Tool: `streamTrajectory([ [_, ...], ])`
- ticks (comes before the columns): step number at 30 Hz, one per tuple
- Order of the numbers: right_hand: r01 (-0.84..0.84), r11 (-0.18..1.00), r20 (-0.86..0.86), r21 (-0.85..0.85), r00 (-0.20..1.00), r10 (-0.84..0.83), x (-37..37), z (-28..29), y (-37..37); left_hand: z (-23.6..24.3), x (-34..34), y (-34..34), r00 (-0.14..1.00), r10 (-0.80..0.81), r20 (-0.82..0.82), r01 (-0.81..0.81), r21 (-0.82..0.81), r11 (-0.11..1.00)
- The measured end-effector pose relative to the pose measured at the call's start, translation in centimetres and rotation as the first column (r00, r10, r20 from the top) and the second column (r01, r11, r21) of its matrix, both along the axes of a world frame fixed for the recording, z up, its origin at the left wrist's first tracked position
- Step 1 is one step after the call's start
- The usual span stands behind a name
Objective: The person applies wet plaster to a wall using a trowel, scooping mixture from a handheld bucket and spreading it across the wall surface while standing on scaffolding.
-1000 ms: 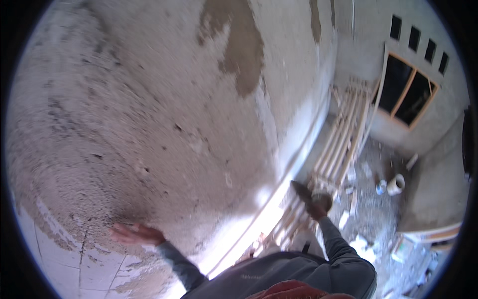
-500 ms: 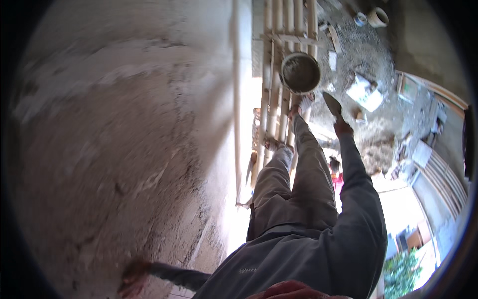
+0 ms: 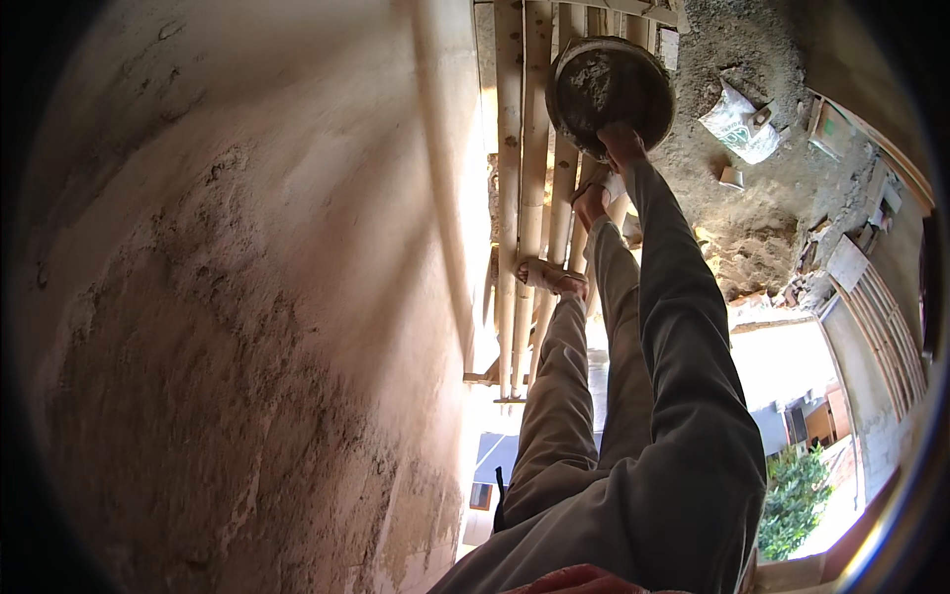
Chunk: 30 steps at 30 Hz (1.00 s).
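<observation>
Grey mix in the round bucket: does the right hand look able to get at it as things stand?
Probably yes: the right hand is at the near rim of the open bucket, and no lid covers the grey mix.

We cannot make out the fingertips of the right hand [image 3: 621, 147] against the dark bucket [image 3: 648, 101]. Beyond that hand, the top edge cuts off bamboo poles [image 3: 509, 148]; we cannot see the left hand.
</observation>
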State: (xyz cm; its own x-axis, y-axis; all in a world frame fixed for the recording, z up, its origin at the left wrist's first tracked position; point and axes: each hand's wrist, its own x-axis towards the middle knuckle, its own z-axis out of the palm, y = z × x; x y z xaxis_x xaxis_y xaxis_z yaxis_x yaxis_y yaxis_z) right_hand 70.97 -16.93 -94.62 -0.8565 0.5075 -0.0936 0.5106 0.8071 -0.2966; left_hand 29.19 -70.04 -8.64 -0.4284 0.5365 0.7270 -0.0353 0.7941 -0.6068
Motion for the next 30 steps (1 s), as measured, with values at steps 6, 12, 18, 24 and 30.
streamTrajectory([
  [6, 0.428, -0.234, 0.466, -0.873, 0.589, -0.660, -1.7, 11.0, -4.2, 2.9, 1.5, 1.1, 0.999, 0.025, -0.034, -0.028, -0.086, 0.996],
  [12, 0.443, -0.180, 0.415, -0.878, 0.518, -0.748, 2.9, 14.6, -5.9, 5.9, 2.0, -2.6, 0.998, 0.005, -0.068, -0.005, -0.003, 1.000],
  [18, 0.299, -0.155, 0.317, -0.941, 0.627, -0.712, -0.9, 28.1, -7.0, 6.5, 5.9, -3.6, 0.974, 0.059, -0.217, -0.033, 0.123, 0.992],
  [24, 0.019, -0.295, 0.231, -0.955, 0.673, -0.703, -9.3, 50.6, -9.5, 7.1, 6.5, -5.4, 0.917, 0.183, -0.353, -0.075, 0.299, 0.951],
  [30, -0.501, 0.216, -0.424, -0.838, 0.348, -0.836, -14.3, 77.2, -6.2, 12.7, 13.2, -8.6, 0.996, -0.086, -0.019, 0.088, 0.271, 0.959],
])
